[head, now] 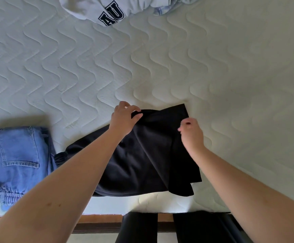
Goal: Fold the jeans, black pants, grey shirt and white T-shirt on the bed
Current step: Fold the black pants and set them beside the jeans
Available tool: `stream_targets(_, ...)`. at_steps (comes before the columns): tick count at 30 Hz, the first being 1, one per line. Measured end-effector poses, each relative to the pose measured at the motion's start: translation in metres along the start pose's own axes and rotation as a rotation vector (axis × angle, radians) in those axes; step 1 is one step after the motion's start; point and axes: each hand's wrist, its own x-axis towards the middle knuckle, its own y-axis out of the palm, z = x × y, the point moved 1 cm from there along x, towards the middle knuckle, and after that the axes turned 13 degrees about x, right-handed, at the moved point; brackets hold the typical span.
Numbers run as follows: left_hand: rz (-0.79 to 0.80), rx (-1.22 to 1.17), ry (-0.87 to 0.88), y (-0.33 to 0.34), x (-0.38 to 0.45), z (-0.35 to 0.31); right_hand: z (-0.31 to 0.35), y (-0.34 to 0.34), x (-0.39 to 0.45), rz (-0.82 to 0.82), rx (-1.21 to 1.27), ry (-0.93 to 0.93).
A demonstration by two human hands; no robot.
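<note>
Denim first: jeans [18, 155] folded at the bed's [230, 67] near-left edge. Black pants [142, 155] just beside them, mid-fold. Left hand [125, 118] pinches the far edge; right hand [191, 132] curled at the right corner, grip unclear. Risk: slack cloth slips and the fold skews. Pale garment [107, 9] lies far away, not obstructing.

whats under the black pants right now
The black pants lie on the quilted mattress, which shows all round them. Left hand grips their far edge; right hand is at the right side. Anything beneath the cloth is hidden.
</note>
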Motion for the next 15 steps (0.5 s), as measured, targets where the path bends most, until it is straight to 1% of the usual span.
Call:
stream_targets(1, 0.031, 0.050, 0.021, 0.002, 0.001, 0.000, -0.008, 0.005, -0.008, 0.055, -0.066, 0.023)
stream_targets(3, 0.085, 0.105, 0.034, 0.004, 0.003, 0.000, -0.020, 0.014, -0.019, 0.109, -0.132, 0.096)
stream_targets(5, 0.131, 0.090, 0.009, 0.003, 0.006, 0.000, -0.025, 0.023, -0.023, 0.151, -0.126, 0.190)
stream_targets(7, 0.148, 0.016, -0.031, 0.001, 0.008, -0.003, -0.027, 0.032, -0.023, 0.198, -0.113, 0.240)
stream_targets(9, 0.107, -0.081, -0.083, -0.001, 0.011, -0.005, -0.028, 0.037, -0.022, 0.197, -0.126, 0.214)
stream_targets(11, 0.050, -0.116, -0.144, -0.003, 0.017, -0.005, -0.026, 0.035, -0.019, 0.154, -0.121, 0.150)
stream_targets(15, -0.013, -0.020, -0.213, -0.005, 0.029, 0.001, -0.019, 0.017, -0.005, 0.078, -0.088, 0.041)
